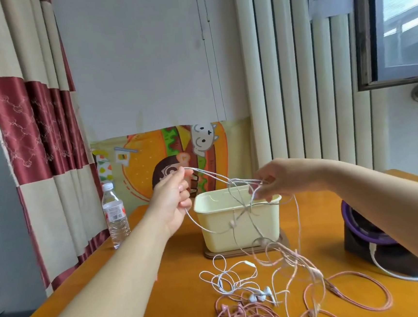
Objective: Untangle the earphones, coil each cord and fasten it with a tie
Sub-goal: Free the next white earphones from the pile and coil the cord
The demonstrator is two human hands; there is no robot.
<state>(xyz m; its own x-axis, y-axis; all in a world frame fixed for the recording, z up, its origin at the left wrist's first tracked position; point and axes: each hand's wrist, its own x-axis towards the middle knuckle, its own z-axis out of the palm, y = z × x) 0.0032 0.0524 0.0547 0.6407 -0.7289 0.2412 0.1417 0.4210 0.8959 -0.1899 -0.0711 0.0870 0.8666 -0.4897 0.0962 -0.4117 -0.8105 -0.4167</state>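
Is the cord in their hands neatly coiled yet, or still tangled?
Still tangled. The cord stretches between the left hand and right hand, hanging in crossed loops down to the table.

Smooth matt plastic tub [241, 227]; clear glossy plastic bottle [115, 217]; satin-sheen cloth curtain [36, 128]; smooth orange tabletop [177, 274].

I have both forearms bare and stretched forward, lifted in front of me. My left hand [174, 202] is curled in a fist, thumb side up, pinching the cord [242, 181] near its top knuckles. My right hand [280, 180] comes in from the right, its fingers bent round the same cord. The two hands are apart, roughly level.
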